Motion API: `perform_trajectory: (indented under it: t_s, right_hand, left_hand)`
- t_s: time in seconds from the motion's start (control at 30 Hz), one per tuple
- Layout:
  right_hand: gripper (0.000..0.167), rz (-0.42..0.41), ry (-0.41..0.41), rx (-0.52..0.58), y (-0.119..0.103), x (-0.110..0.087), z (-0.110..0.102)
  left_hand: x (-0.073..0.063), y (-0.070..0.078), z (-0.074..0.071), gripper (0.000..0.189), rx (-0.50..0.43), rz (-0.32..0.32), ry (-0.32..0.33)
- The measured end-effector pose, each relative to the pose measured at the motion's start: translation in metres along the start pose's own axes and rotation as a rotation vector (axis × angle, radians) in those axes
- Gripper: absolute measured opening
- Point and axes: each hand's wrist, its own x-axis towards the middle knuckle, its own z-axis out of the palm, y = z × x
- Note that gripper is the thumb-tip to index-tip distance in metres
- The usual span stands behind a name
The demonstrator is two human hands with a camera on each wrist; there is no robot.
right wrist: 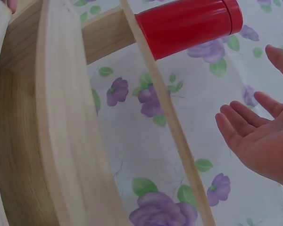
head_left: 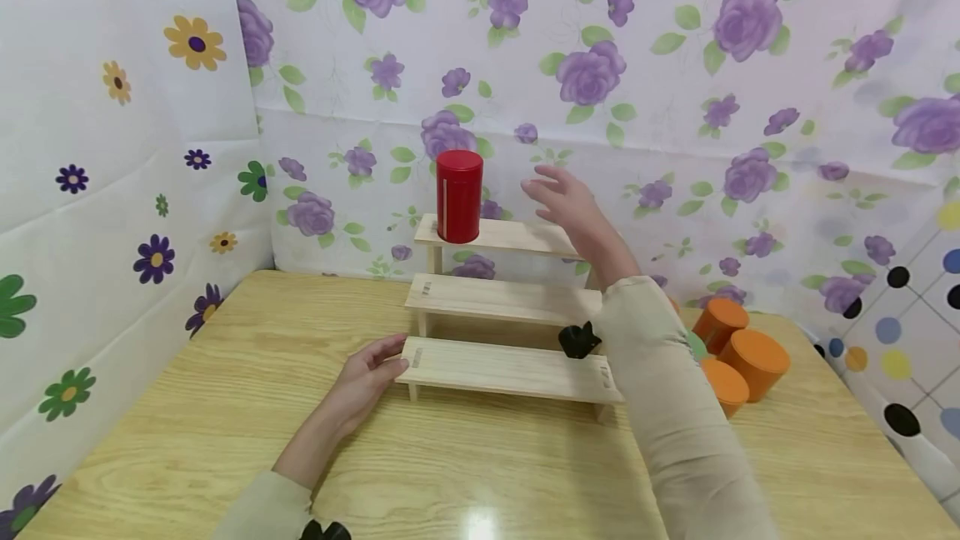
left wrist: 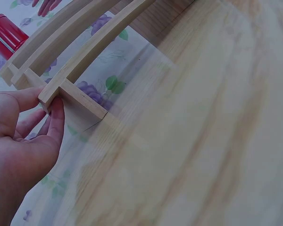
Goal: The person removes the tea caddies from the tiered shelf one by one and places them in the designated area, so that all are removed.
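A red cylindrical canister (head_left: 459,197) stands upright near the left end of the top board on a three-tier wooden rack (head_left: 510,367). With thumb and fingers, my left hand (head_left: 367,377) pinches the left end of the rack's lowest board. The left wrist view shows the thumb on the board's upper side and fingertips of the left hand (left wrist: 28,136) under its corner. Raised above the top board, right of the canister, my right hand (head_left: 566,202) has its fingers spread and holds nothing. A gap separates the right hand (right wrist: 262,134) from the canister (right wrist: 191,26) in the right wrist view.
Several orange cylindrical canisters (head_left: 757,361) stand right of the rack, partly behind my right sleeve, with a bit of green (head_left: 696,346) among them. The wooden table (head_left: 450,457) meets flowered cloth (head_left: 675,107) at the back and left.
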Motion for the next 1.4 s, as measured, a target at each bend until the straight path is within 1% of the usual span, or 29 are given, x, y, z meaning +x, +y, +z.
perform_trajectory:
  t_s: [0.17, 0.3, 0.4, 0.57, 0.8, 0.93, 1.03, 1.13, 1.27, 1.4]
  right_hand:
    - [0.068, 0.005, 0.015, 0.024, -0.009, 0.009, 0.011]
    - [0.070, 0.005, -0.010, 0.032, -0.018, 0.016, 0.027]
    - [0.071, -0.007, -0.034, 0.009, -0.022, 0.020, 0.039]
    - [0.074, -0.032, -0.055, 0.000, -0.027, 0.023, 0.055]
    - [0.079, -0.041, -0.037, 0.035, -0.028, 0.027, 0.070]
    - [0.079, -0.034, -0.019, 0.053, -0.027, 0.031, 0.078]
    - [0.076, -0.019, 0.022, 0.044, -0.025, 0.032, 0.082]
    - [0.070, -0.005, 0.063, 0.014, -0.024, 0.033, 0.084]
    - [0.063, -0.010, 0.075, -0.010, -0.024, 0.034, 0.084]
    - [0.062, -0.016, 0.074, -0.009, -0.023, 0.034, 0.084]
  left_hand:
    - [0.000, -0.001, -0.001, 0.053, 0.005, -0.004, 0.005]
    - [-0.001, -0.002, -0.002, 0.053, -0.001, -0.007, 0.021]
    - [-0.001, -0.003, -0.003, 0.053, -0.004, -0.004, 0.023]
    - [-0.001, -0.003, -0.002, 0.053, -0.012, -0.002, 0.021]
    - [-0.001, -0.001, 0.001, 0.053, -0.015, 0.001, 0.015]
    - [0.000, 0.000, 0.002, 0.052, -0.026, 0.002, 0.018]
    - [0.000, -0.001, 0.003, 0.053, -0.030, 0.000, 0.013]
    - [0.000, 0.000, 0.003, 0.053, -0.034, -0.001, 0.007]
    - [0.000, 0.000, 0.002, 0.053, -0.031, 0.003, 0.008]
    - [0.000, 0.000, 0.001, 0.053, -0.029, 0.004, 0.001]
